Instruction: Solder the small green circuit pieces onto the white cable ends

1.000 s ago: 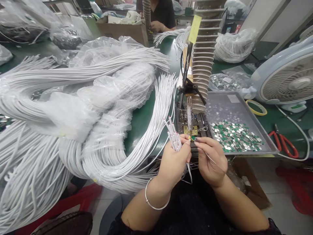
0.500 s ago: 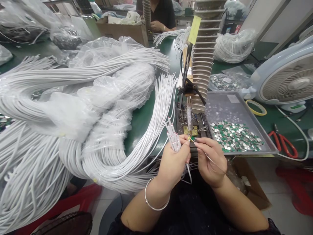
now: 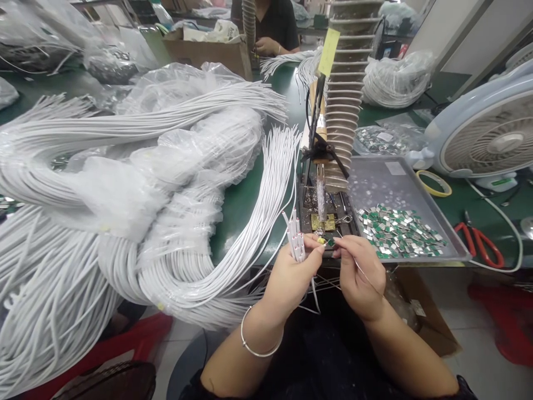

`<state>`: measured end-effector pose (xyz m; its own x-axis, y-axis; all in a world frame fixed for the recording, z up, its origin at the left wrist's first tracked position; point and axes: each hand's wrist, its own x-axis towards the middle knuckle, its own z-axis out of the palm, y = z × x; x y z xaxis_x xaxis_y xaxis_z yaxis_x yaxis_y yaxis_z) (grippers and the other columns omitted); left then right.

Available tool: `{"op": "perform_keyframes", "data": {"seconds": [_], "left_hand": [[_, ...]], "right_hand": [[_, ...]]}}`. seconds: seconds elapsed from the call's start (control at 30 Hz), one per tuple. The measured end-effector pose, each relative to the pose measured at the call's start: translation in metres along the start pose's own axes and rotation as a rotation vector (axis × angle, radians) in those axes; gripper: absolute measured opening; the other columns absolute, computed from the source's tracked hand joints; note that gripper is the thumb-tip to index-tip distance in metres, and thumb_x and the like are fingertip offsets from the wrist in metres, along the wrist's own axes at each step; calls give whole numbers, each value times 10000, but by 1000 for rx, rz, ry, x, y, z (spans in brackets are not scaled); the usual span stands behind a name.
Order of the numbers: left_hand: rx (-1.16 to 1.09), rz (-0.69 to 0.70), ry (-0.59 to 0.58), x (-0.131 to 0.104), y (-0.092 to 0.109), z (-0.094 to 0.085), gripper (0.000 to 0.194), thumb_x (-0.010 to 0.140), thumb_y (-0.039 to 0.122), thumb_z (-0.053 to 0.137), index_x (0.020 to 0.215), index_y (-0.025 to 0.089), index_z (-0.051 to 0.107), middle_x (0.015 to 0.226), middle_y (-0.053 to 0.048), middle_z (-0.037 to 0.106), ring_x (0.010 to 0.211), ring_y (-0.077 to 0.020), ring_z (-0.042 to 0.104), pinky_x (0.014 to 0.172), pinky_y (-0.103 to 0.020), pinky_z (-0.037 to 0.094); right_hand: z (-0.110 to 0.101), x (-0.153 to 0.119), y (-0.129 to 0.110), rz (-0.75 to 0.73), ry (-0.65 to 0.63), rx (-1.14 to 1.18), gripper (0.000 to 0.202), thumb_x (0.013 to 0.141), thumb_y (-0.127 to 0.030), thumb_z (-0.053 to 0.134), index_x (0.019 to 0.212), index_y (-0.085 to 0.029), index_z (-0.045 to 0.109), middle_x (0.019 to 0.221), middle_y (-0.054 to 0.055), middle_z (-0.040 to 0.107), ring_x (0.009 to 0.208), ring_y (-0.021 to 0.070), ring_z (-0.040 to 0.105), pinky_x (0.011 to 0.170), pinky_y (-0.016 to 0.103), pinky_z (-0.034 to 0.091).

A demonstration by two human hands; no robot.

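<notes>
Your left grip (image 3: 292, 276) has drawn slightly back from the soldering iron (image 3: 321, 199), the white cables (image 3: 296, 241) clamped in it standing more upright than before. Your right grip (image 3: 363, 279) is pinched on a thin wire (image 3: 361, 269). Between both sets of fingertips, near the iron's tip, sits the small green board (image 3: 331, 243), though which fingers hold it is unclear.
</notes>
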<state>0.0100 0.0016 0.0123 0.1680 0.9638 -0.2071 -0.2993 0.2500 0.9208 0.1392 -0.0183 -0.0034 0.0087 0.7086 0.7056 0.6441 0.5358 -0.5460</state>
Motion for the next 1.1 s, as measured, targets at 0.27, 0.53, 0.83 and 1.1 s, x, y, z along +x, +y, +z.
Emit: {"op": "perform_keyframes", "data": {"seconds": [0.27,0.53,0.83,1.1], "left_hand": [[199,-14,-77,-1,4,-8,110,791,268,602,739,179,643,702,-8,599,631,-112,519,617,-243,409],[200,31,-131,2,13,-7,111,774,195,586,666,173,600,801,-30,633,709,-132,557,690,-264,431],[194,60,-117,4,10,-6,136,780,151,557,650,174,526,859,-11,601,833,-134,570,810,-267,425],[215,43,-64,7,14,-3,120,766,174,568,651,166,532,868,-13,596,805,-129,562,790,-271,421]], "right_hand": [[-1,0,3,-1,-55,-59,185,834,-69,500,945,-205,558,804,34,582,759,155,582,671,320,518],[1,0,2,-68,-52,-1,269,849,-70,439,1061,-181,562,936,89,650,901,194,639,770,369,556],[3,-10,3,80,64,86,269,850,-73,463,1046,-215,581,935,57,696,843,171,682,744,330,577],[2,-4,3,2,43,131,262,820,-37,501,994,-196,614,952,84,690,902,188,666,780,363,557]]}}
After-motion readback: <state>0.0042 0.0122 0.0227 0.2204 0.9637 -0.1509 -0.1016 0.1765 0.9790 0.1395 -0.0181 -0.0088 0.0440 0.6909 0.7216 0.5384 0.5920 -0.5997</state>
